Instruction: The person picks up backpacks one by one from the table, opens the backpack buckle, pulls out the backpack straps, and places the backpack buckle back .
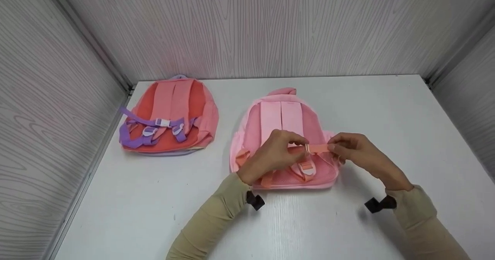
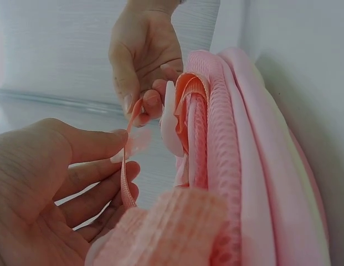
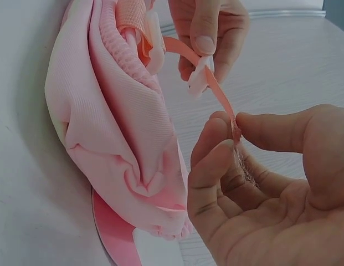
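Note:
A pink backpack (image 1: 270,117) lies with its strap side up on the white table. My left hand (image 1: 278,151) pinches a small white plastic buckle (image 3: 199,82) threaded on an orange strap (image 1: 319,148) above the lower part of the backpack. Between thumb and fingers, my right hand (image 1: 361,153) holds that strap's end, and loose threads (image 3: 246,169) hang from it. The strap runs between the two hands, raised off the backpack. Another white buckle (image 1: 307,168) sits on the lower right strap, just below the hands.
To the left lies a coral-red backpack (image 1: 172,97) with purple straps (image 1: 133,141) and white buckles, strap side up. Wood-grain panels (image 1: 251,28) stand behind and at both sides of the white table (image 1: 127,198).

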A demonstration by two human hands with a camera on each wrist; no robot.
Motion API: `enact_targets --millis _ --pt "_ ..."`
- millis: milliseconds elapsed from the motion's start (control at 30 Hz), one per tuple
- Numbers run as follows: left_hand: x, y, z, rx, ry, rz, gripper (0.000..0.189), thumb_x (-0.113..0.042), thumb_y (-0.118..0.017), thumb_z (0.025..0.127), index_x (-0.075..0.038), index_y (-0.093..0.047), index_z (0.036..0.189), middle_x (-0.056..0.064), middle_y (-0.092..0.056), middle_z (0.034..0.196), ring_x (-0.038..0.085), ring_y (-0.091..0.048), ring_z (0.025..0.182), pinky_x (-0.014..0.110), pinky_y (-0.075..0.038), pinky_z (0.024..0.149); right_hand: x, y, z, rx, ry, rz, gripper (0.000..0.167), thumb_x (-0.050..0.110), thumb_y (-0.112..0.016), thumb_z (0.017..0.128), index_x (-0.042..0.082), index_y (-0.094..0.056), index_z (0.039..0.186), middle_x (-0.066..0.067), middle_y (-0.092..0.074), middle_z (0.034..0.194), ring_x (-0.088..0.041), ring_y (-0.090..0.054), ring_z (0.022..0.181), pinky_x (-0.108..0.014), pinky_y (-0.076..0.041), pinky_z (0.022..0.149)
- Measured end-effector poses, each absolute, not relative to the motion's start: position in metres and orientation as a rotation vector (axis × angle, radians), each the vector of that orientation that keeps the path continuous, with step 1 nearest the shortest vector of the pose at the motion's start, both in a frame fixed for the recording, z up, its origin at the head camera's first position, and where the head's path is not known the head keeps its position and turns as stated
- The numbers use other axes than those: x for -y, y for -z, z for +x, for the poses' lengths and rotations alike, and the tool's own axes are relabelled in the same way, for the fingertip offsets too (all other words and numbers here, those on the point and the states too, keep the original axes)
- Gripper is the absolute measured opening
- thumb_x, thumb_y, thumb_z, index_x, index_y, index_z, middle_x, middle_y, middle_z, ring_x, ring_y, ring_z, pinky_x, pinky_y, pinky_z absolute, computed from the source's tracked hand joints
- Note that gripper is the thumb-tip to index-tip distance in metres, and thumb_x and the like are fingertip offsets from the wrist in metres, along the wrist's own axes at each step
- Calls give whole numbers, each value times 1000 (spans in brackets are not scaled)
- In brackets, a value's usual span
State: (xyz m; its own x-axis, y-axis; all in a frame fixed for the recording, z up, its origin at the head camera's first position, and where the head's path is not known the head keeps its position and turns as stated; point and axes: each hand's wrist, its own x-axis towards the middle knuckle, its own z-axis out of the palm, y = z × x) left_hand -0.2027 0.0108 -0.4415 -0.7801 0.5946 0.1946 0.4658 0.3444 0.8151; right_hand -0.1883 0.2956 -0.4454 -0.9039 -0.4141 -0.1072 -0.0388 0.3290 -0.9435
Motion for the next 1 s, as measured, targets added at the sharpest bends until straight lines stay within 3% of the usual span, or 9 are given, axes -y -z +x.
enact_targets --millis 733,1000 --pt "-24 441 -204 -2505 -1362 990 25 -7 -70 97 -5 -81 119 2 -80 111 5 -68 99 16 -54 91 -296 444 -187 -2283 1575 -391 27 21 -68 107 -3 -69 118 -3 -68 91 -15 -61 76 -30 -54 70" --pt "-29 443 -203 -2496 -1361 976 24 -7 -68 98 -7 -81 118 -2 -78 105 5 -62 89 13 -51 81 -297 445 -188 -2279 1571 -398 27 22 -68 107 -3 -69 117 -5 -69 91 -16 -62 76 -31 -55 70"
